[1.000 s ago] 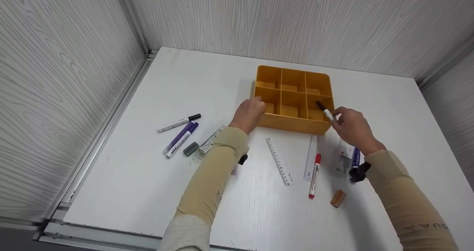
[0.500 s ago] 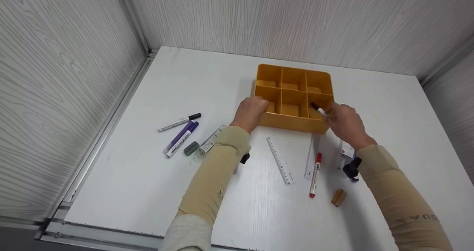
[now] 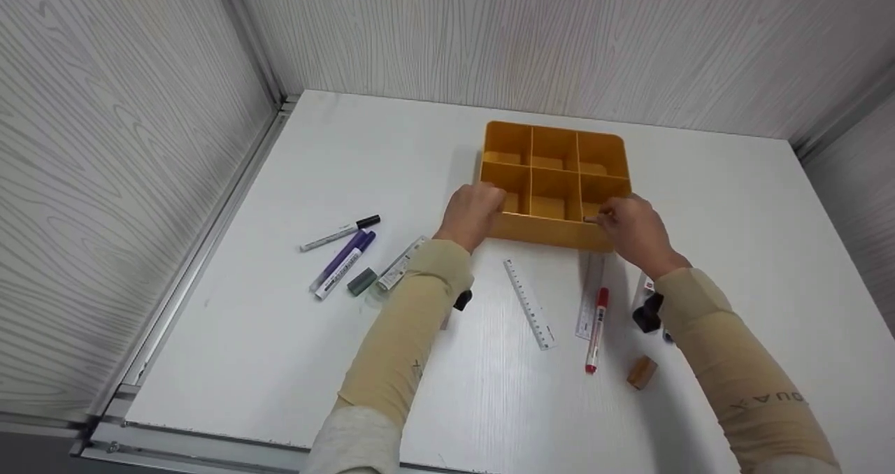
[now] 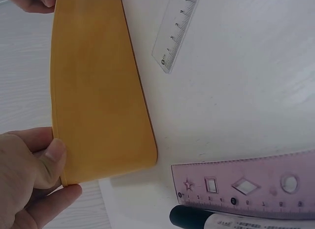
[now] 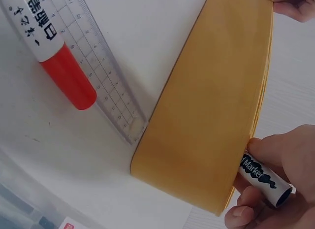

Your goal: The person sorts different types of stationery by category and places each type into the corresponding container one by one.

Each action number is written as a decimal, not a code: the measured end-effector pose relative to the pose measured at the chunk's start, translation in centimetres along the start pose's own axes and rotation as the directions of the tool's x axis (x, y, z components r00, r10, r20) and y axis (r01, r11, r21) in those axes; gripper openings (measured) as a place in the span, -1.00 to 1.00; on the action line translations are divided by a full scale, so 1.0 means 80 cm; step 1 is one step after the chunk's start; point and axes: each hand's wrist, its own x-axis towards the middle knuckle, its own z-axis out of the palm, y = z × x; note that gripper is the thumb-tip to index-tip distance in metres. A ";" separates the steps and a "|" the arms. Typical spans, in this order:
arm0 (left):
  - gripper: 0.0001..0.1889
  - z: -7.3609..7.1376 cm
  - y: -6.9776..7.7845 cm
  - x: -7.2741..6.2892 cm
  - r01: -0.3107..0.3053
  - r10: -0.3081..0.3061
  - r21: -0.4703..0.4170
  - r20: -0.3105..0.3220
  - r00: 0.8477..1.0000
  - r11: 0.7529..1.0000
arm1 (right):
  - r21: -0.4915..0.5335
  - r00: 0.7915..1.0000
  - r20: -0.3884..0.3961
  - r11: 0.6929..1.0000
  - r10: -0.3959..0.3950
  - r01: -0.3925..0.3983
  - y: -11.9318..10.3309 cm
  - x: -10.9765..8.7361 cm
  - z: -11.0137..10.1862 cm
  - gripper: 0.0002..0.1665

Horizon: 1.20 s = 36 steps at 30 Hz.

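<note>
A yellow-orange organizer box (image 3: 545, 232) with two rows of compartments stands on the white table toward the back. My left hand (image 3: 470, 215) grips its front left corner, thumb pressed to the front wall in the left wrist view. Above the front right compartment, my right hand (image 3: 635, 233) holds a white marker (image 5: 265, 179) with dark lettering. Its body crosses the rim at a slant, one end out among my fingers. The other end is hidden behind the box wall in the right wrist view.
Between my arms lie a clear ruler (image 3: 529, 305), a second ruler (image 3: 589, 299), a red marker (image 3: 596, 331) and a small brown block (image 3: 641, 372). Left are a black-capped marker (image 3: 339, 233), purple markers (image 3: 342, 264) and a green-capped marker (image 3: 361, 282). A pink ruler (image 4: 246, 182) lies below the box.
My right hand has moved left and slightly forward, carrying the marker from the box's right edge down into the front right compartment; its dark cap is now hidden. My left hand stays on the box.
</note>
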 end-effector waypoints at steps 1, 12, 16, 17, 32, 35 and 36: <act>-0.80 0.000 0.000 0.000 0.001 -0.001 -0.002 0.001 1.000 1.000 | -0.009 1.000 -0.001 1.000 -0.005 0.005 0.000 0.000 0.002 -0.75; -0.82 0.003 0.000 -0.003 0.007 -0.007 -0.023 -0.006 1.000 1.000 | -0.093 1.000 0.012 0.996 -0.012 0.013 -0.017 -0.006 0.023 -0.65; -0.83 0.004 -0.001 -0.003 -0.004 0.003 -0.008 -0.017 1.000 1.000 | -0.120 0.999 0.036 0.992 -0.039 0.043 -0.015 -0.008 0.023 -0.59; -0.83 0.004 -0.001 -0.003 -0.007 0.006 -0.002 -0.019 1.000 1.000 | -0.115 0.998 0.041 0.992 -0.054 0.058 -0.014 -0.010 0.021 -0.58; -0.82 0.003 -0.001 -0.004 -0.011 0.011 -0.021 -0.013 1.000 1.000 | 0.056 0.987 0.155 0.998 0.030 -0.039 0.001 -0.037 -0.007 -0.42; -0.81 0.004 -0.002 -0.004 -0.010 0.010 -0.023 -0.019 1.000 1.000 | 0.057 0.993 0.117 0.998 -0.008 0.001 0.008 -0.045 -0.013 -0.47; -0.81 0.004 -0.001 -0.004 -0.009 0.009 -0.025 -0.017 1.000 1.000 | 0.059 0.994 0.108 0.998 -0.021 0.015 0.010 -0.048 -0.015 -0.49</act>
